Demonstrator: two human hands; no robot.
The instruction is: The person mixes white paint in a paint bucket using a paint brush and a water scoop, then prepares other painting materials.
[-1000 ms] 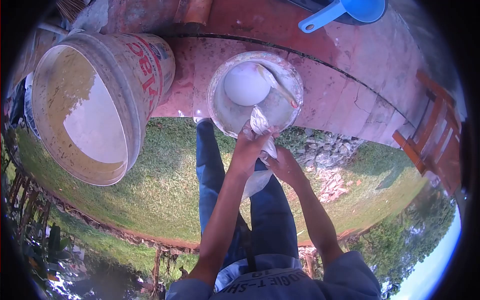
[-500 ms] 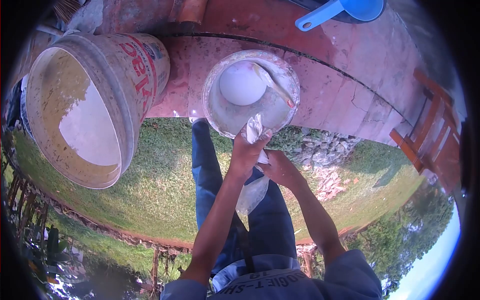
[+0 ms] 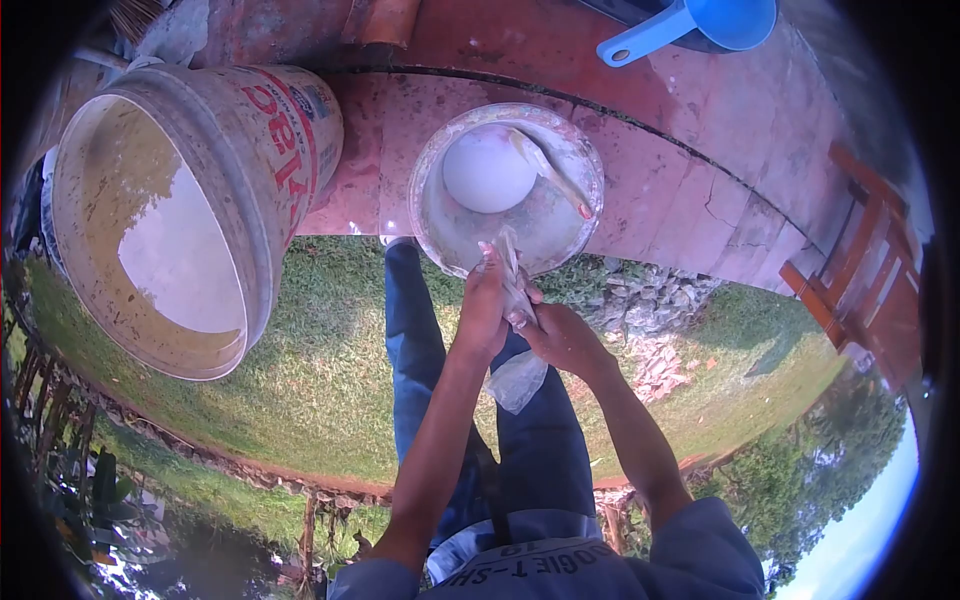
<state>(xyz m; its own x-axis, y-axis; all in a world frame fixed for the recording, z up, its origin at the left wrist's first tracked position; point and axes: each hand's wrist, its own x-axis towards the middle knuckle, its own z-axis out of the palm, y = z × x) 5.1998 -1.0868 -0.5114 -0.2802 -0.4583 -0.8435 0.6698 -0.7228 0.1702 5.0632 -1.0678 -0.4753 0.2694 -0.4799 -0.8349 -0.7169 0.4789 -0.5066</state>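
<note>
A crumpled, whitish clear plastic bag (image 3: 517, 385) is gripped by both of my hands over the near rim of a small paint-stained bucket (image 3: 425, 225). My left hand (image 3: 485, 312) wraps round its upper part, with some white on the fingertips. Just below and to the right, my right hand (image 3: 562, 338) closes on the bag's middle, and its loose end hangs down in front of my trousers. White liquid (image 3: 487, 172) lies in the small bucket. A white-smeared brush or stick (image 3: 555, 178) with a reddish tip leans inside it.
A large tub (image 3: 285, 140) with red lettering stands at the left, holding pale liquid. The small bucket rests on a reddish ledge (image 3: 660, 200). A blue dipper (image 3: 650, 38) lies at the top right, near a wooden chair-like frame (image 3: 850, 260). Rubble (image 3: 655, 295) lies on the grass.
The bag's top end between my hands has gone from a bunched white tip to a thinner, flatter strip. My left fingers have shifted up slightly, and the bag's hanging end has moved up and right.
</note>
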